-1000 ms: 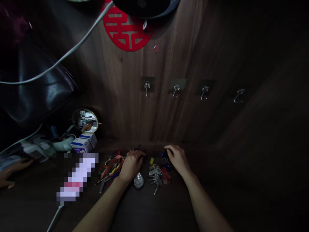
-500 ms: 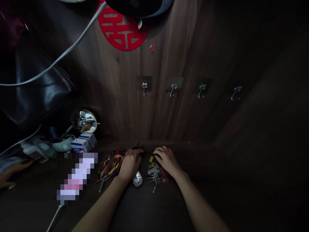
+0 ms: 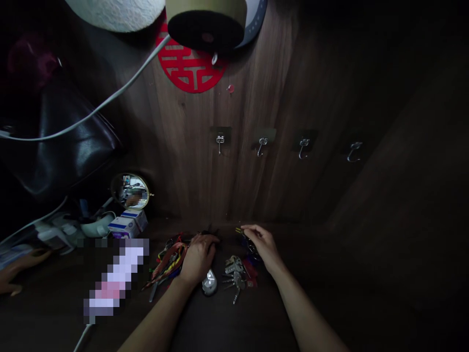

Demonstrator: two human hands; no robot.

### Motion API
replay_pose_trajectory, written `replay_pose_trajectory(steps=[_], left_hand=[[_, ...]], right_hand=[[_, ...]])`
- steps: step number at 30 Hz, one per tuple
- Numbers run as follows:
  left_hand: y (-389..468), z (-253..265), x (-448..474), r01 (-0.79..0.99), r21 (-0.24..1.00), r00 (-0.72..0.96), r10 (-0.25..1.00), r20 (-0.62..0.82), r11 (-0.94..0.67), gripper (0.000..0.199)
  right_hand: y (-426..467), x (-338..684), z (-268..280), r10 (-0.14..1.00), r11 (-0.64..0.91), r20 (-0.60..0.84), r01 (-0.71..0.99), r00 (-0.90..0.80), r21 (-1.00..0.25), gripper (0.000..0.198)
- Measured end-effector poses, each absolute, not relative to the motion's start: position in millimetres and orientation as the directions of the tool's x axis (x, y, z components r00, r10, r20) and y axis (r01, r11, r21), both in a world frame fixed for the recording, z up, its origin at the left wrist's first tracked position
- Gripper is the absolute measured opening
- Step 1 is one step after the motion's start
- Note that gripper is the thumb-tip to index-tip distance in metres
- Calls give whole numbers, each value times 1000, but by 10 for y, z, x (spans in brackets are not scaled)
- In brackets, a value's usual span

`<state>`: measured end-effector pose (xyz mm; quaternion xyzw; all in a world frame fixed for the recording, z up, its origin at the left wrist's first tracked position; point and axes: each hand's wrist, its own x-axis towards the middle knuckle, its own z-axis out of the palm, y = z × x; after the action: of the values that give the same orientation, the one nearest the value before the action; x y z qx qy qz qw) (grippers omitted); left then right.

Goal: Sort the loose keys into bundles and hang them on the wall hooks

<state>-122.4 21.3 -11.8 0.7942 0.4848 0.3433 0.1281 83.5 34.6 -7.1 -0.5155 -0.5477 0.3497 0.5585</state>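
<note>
My left hand (image 3: 199,254) lies palm down over the right side of a mixed pile of straps, cords and keys (image 3: 169,260). Its fingers are stretched out beside a dark item (image 3: 211,231), which they partly hide. Just below it lies a silver oval metal piece (image 3: 209,282). My right hand (image 3: 261,240) pinches a key ring (image 3: 252,250) with a yellow tag (image 3: 238,230) at the fingertips; dark and blue parts hang under the fingers. Below that hand, a bunch of silver keys (image 3: 235,274) lies on the dark tabletop beside a red tag (image 3: 250,274).
Four metal hooks, the leftmost a hook (image 3: 220,140), are stuck on the wooden wall. At left stand a round mirror (image 3: 131,191), small boxes (image 3: 128,223), and a hand-like shape (image 3: 22,266). A white cable (image 3: 110,100) crosses above, before a black bag (image 3: 73,132).
My right hand has lifted slightly and turned, with the yellow tag and key ring now in its fingers. My left hand stays on the pile. The view has tilted up a little.
</note>
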Motion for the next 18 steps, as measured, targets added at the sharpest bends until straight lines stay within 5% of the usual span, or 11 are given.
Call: replay_pose_trajectory(steps=[5, 11, 14, 18], left_hand=[[210, -120, -1232, 677, 534, 297, 852, 431, -506, 25], [221, -121, -1238, 672, 545, 280, 853, 441, -502, 25], [229, -124, -1240, 671, 551, 273, 856, 440, -497, 26], [234, -137, -1243, 675, 548, 262, 854, 450, -495, 25]], right_hand=[[289, 891, 30, 936, 260, 299, 210, 184, -942, 27], [214, 971, 118, 775, 485, 632, 666, -27, -567, 18], [230, 952, 134, 745, 509, 661, 562, 91, -652, 18], [283, 913, 176, 825, 421, 466, 201, 319, -884, 23]])
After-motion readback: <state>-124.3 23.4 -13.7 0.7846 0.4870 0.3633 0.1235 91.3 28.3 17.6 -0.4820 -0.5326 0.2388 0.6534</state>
